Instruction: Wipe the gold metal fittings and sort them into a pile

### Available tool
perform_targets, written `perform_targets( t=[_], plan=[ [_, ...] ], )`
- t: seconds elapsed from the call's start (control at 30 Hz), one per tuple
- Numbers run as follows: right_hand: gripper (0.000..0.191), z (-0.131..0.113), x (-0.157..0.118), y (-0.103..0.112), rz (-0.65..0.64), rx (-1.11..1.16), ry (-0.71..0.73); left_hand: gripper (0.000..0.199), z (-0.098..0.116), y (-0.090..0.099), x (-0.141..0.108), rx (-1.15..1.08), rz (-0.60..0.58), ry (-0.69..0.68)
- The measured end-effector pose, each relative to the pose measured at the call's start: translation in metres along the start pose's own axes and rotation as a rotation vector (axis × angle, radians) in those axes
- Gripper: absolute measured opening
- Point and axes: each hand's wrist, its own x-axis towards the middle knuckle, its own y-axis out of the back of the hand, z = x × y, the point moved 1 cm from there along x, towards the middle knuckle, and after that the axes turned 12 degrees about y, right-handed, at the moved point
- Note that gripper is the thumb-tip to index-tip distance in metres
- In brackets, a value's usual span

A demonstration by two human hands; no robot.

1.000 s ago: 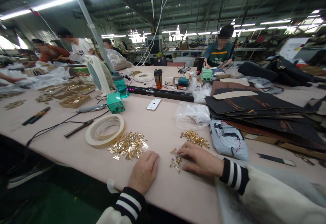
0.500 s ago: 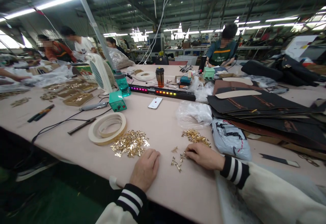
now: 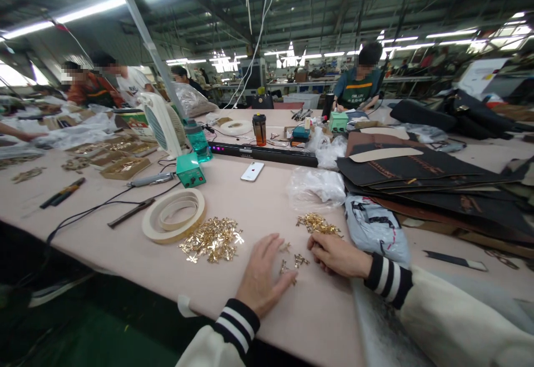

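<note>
Several small gold metal pieces (image 3: 299,260) lie loose on the pale table between my hands. My left hand (image 3: 263,278) is open beside them, thumb and fingers spread around their left side. On their right, my right hand (image 3: 336,254) has its fingers curled together; whatever it may hold is hidden. Just beyond the right hand sits a small gold pile (image 3: 319,224). A larger pile of gold pieces (image 3: 212,239) lies to the left of my left hand, against a roll of cream tape (image 3: 194,228).
A white phone (image 3: 252,171), a green control box (image 3: 189,170) and a long black bar (image 3: 271,155) are farther back. Plastic-wrapped bundles (image 3: 375,228) and stacked dark panels (image 3: 429,169) fill the right side. Other people work beyond.
My left hand has moved right, toward the loose pieces, and its fingers have spread. My right hand has shifted slightly right. Fewer lights glow on the black bar.
</note>
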Motion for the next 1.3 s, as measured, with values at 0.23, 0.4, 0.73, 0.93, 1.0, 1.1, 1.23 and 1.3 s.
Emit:
perform_targets(
  t=[0.23,0.4,0.73,0.93,1.0,1.1,1.23,1.3],
  plan=[
    [0.01,-0.006,-0.009,0.008,-0.04,-0.065,0.061,0.01,0.018,-0.03,0.026,0.137,-0.063,-0.17],
    [0.013,-0.01,-0.011,0.019,0.068,-0.272,0.245,0.011,-0.047,0.012,0.033,0.463,0.206,-0.082],
    [0.027,-0.023,0.047,0.023,0.139,-0.75,0.316,0.028,-0.054,0.019,0.006,0.449,0.197,-0.152],
    [0.024,-0.021,0.048,0.003,0.054,-0.907,0.318,0.025,-0.051,0.024,0.01,0.396,0.209,-0.093],
    [0.026,-0.024,0.039,-0.004,0.025,-0.929,0.345,0.026,-0.05,0.024,0.01,0.393,0.195,-0.079],
    [0.031,-0.032,0.02,-0.019,-0.041,-0.871,0.439,0.026,-0.049,0.024,0.009,0.384,0.174,-0.061],
    [0.054,-0.037,-0.004,-0.034,-0.113,-0.586,0.56,0.025,-0.049,0.024,0.007,0.372,0.162,-0.038],
    [0.071,-0.034,-0.013,-0.036,-0.111,-0.479,0.537,0.024,-0.05,0.023,0.006,0.371,0.159,-0.032]
  ],
)
